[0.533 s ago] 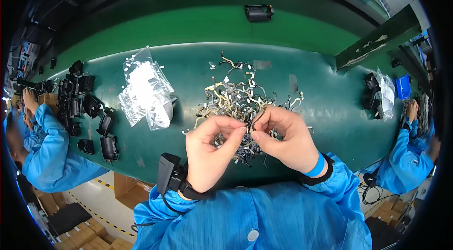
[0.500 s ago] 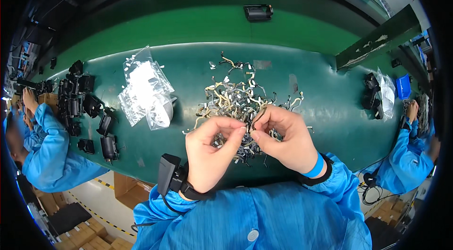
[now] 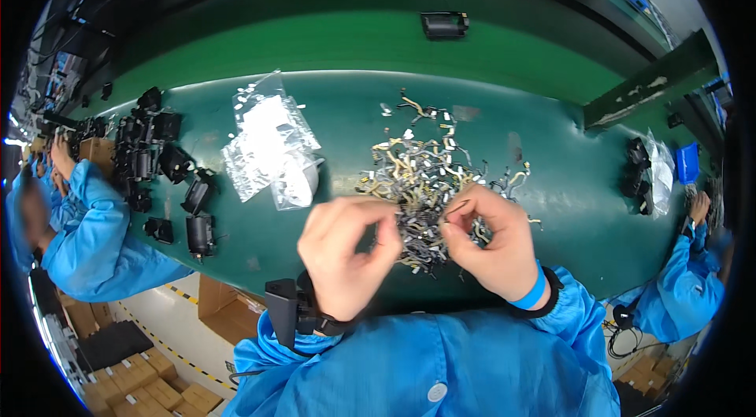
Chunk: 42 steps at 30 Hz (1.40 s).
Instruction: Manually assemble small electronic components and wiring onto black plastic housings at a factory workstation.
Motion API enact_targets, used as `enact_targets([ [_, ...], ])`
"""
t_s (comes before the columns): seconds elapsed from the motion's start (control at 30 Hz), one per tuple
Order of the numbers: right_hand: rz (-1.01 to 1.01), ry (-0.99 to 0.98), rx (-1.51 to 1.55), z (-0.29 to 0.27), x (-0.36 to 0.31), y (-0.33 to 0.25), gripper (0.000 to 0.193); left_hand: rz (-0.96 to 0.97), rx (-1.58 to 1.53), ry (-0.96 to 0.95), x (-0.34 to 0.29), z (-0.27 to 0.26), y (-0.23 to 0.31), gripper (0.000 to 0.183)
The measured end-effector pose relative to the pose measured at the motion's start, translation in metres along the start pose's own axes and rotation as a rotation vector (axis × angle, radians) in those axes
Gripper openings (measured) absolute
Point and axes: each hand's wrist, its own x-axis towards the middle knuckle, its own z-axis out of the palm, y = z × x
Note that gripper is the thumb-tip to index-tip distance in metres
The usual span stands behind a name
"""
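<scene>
Over a heap of short wire harnesses (image 3: 421, 173) with small connectors, both my hands are raised close together. My right hand (image 3: 496, 248) pinches a short dark cable (image 3: 457, 211) between thumb and fingers; part of it is hidden by the fingers. My left hand (image 3: 342, 252) is curled with thumb and fingertips drawn together, slightly smeared by motion. Whatever sits at those left fingertips, if anything, is too small to make out. A gap lies between the two hands, with wires showing behind it.
Clear plastic bags (image 3: 272, 149) with white bits lie left of the heap. Farther left are several black plastic housings (image 3: 201, 236); another housing (image 3: 445, 25) stands at the back. A green post (image 3: 650, 90) rises at right. Co-workers in blue sleeves (image 3: 94, 220) sit at both sides.
My hands have moved apart, the left one shifting left from where the fingertips nearly met. The right still holds the dark cable. The whole view has shifted slightly.
</scene>
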Motion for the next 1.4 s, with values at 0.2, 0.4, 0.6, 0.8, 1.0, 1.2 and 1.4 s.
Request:
enact_targets([
  [0.2,0.066,0.032,0.009,-0.004,0.000,0.010,0.012,-0.057,0.436,0.212,0.007,-0.038,-0.041,0.010],
  [0.4,0.101,0.038,0.060,-0.003,-0.001,0.007,0.012,-0.088,0.716,0.235,0.004,-0.048,-0.060,0.013],
  [0.6,0.234,-0.048,0.412,-0.012,-0.001,0.002,0.008,-0.002,0.574,0.276,0.008,-0.043,-0.051,0.017],
  [0.8,0.379,-0.292,0.722,-0.012,0.003,-0.004,0.009,0.379,0.104,-0.070,0.005,-0.019,0.006,0.032],
  [1.0,0.429,-0.421,0.788,-0.020,-0.002,-0.007,0.014,0.556,0.123,-0.129,0.005,-0.007,0.019,0.029],
  [1.2,0.417,-0.474,0.953,-0.018,-0.009,0.000,0.013,0.630,0.131,-0.145,0.003,-0.006,0.018,0.026],
  [1.4,0.438,-0.462,1.012,-0.018,-0.016,0.002,0.015,0.684,0.112,-0.117,0.002,0.000,0.015,0.022],
])
